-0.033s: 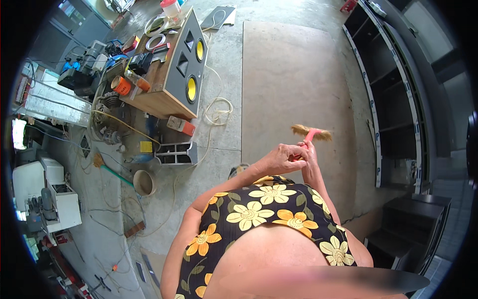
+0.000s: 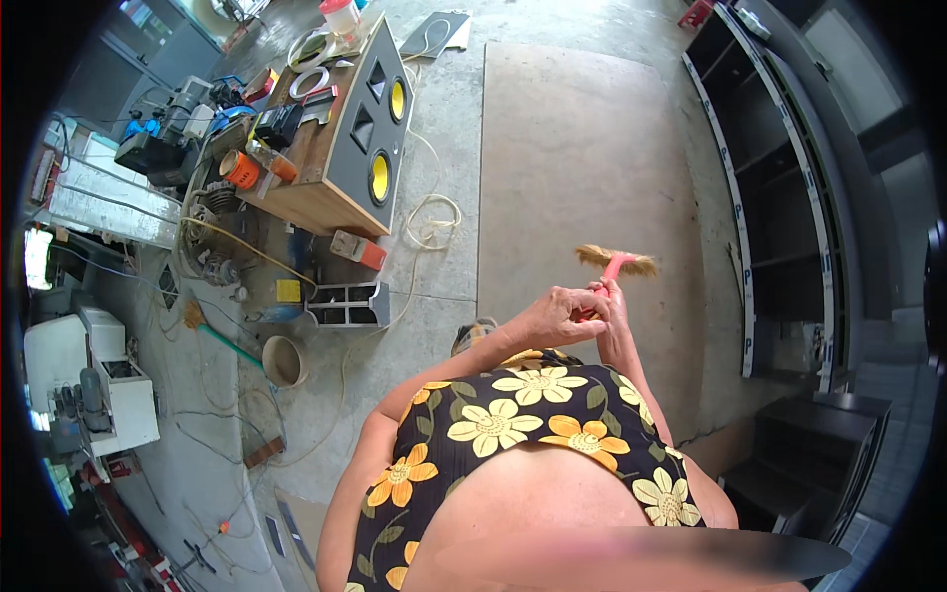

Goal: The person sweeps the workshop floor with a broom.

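At the frame's centre, the left hand (image 2: 552,318) and right hand (image 2: 614,314) both wrap their fingers around a red-handled brush (image 2: 618,262) above the plywood sheet (image 2: 572,168).

A small yellow square label or box (image 2: 287,290) lay on the floor left of a grey slotted block (image 2: 346,303). Just above, a red-and-brown oblong carton (image 2: 357,250) rested by the foot of the wooden speaker cabinet (image 2: 335,148). On that cabinet stood a white tub with a red lid (image 2: 342,15) at the far end, and an orange round container (image 2: 238,168) near the left edge. No screens or signs could be made out.
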A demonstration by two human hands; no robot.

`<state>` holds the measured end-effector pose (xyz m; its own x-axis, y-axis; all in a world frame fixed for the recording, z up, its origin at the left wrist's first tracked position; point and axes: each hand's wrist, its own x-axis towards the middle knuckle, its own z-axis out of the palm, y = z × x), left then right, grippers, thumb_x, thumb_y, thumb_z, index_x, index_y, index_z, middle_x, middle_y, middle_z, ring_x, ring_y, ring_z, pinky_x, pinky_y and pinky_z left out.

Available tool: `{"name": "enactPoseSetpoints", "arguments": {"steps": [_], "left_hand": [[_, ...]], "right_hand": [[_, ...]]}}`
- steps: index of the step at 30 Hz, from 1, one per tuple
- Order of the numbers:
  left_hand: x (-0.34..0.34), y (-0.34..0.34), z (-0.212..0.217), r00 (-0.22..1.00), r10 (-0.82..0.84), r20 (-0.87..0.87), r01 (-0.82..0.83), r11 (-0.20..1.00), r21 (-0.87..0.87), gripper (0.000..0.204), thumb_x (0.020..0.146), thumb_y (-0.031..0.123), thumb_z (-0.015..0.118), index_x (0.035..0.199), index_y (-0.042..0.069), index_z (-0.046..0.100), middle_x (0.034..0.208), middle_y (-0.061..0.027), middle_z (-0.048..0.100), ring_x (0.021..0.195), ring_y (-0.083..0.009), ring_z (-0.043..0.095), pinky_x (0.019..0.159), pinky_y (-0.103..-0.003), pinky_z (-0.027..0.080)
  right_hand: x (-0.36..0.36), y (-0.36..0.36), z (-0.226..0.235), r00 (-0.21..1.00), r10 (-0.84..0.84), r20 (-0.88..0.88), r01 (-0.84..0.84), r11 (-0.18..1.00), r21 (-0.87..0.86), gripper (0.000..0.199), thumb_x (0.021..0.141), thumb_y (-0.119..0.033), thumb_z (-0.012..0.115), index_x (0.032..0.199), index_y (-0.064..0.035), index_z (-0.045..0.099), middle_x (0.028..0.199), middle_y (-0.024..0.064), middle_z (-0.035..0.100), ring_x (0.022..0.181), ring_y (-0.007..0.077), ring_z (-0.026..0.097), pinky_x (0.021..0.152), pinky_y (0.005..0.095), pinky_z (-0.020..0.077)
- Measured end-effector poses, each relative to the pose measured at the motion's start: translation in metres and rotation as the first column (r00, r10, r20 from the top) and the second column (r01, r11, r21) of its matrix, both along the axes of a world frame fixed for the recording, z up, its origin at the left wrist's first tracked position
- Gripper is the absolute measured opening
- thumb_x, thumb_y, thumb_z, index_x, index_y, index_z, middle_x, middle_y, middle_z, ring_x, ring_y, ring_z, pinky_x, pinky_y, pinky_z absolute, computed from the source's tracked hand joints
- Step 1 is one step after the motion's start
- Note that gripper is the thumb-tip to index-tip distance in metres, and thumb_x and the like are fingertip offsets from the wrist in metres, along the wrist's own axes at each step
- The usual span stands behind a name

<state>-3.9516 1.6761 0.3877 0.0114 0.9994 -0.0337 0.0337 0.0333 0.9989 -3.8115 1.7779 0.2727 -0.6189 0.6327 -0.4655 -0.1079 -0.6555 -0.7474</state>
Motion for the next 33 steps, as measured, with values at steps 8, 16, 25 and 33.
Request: {"name": "enactPoseSetpoints", "arguments": {"steps": [8,16,25,33], "left_hand": [[-0.074,0.106,-0.006,0.998,0.056,-0.007,-0.055,0.995,0.084,0.015,0.072,0.011,0.056,0.084,0.003,0.060,0.081,-0.0021,0.058,0.067,-0.0054,0.047,0.061,-0.021,0.041],[-0.190,0.207,0.011,0.997,-0.005,-0.078,0.017,0.989,0.150,0.020,0.071,0.019,0.056,0.085,0.005,0.061,0.066,-0.0020,0.054,0.059,-0.0079,0.045,0.056,-0.023,0.039],[-0.270,0.286,0.006,0.996,-0.053,-0.069,0.059,0.994,0.089,0.020,0.071,0.020,0.055,0.083,0.005,0.060,0.065,-0.0012,0.052,0.059,-0.0080,0.045,0.056,-0.023,0.038],[-0.336,0.364,-0.021,0.997,0.069,0.019,-0.071,0.988,0.140,0.019,0.074,0.018,0.056,0.086,0.003,0.060,0.077,-0.0028,0.059,0.068,-0.0064,0.049,0.063,-0.022,0.041]], "right_hand": [[-0.089,0.108,-0.003,0.999,-0.053,0.012,0.053,0.998,0.040,0.017,0.088,-0.017,0.038,0.099,-0.0061,0.044,0.083,0.0021,0.047,0.072,0.0103,0.048,0.069,0.0261,0.0433],[-0.202,0.206,0.004,0.943,-0.304,0.138,0.325,0.931,-0.164,0.015,0.084,-0.018,0.042,0.071,-0.0113,0.046,0.059,-0.0012,0.047,0.047,0.0136,0.047,0.047,0.0274,0.0417],[-0.284,0.276,0.020,0.939,-0.332,0.086,0.341,0.880,-0.332,0.023,0.085,-0.027,0.044,0.067,-0.0120,0.042,0.056,-0.0028,0.043,0.045,0.0106,0.044,0.045,0.0223,0.0377],[-0.359,0.354,0.017,0.983,-0.165,0.075,0.161,0.986,0.051,0.020,0.084,-0.023,0.040,0.067,-0.0118,0.043,0.055,-0.0014,0.044,0.046,0.0128,0.045,0.044,0.0243,0.0383]]}}
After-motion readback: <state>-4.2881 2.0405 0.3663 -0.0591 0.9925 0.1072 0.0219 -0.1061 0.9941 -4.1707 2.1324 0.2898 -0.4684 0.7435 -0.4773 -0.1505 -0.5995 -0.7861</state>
